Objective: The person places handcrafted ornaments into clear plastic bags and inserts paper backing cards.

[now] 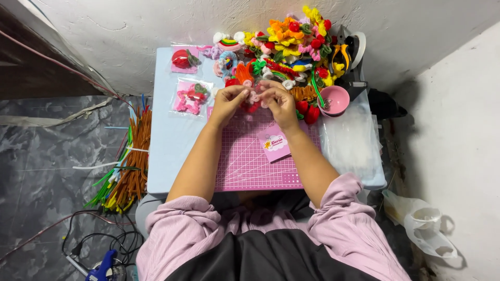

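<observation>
Small pink fuzzy-wire flower (pixel 253 97) pinched between left hand (pixel 227 103) and right hand (pixel 281 104), fingertips of both closed on it from either side. Held just above far edge of pink cutting mat (pixel 250 161), near pile of colourful fuzzy-wire flowers (pixel 291 41) and pink bowl (pixel 334 99).

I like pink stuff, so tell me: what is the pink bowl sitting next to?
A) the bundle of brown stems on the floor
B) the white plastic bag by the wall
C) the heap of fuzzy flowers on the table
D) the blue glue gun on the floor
C: the pink bowl sits on the table at the right edge of the fuzzy flowers, near the right hand.
</observation>
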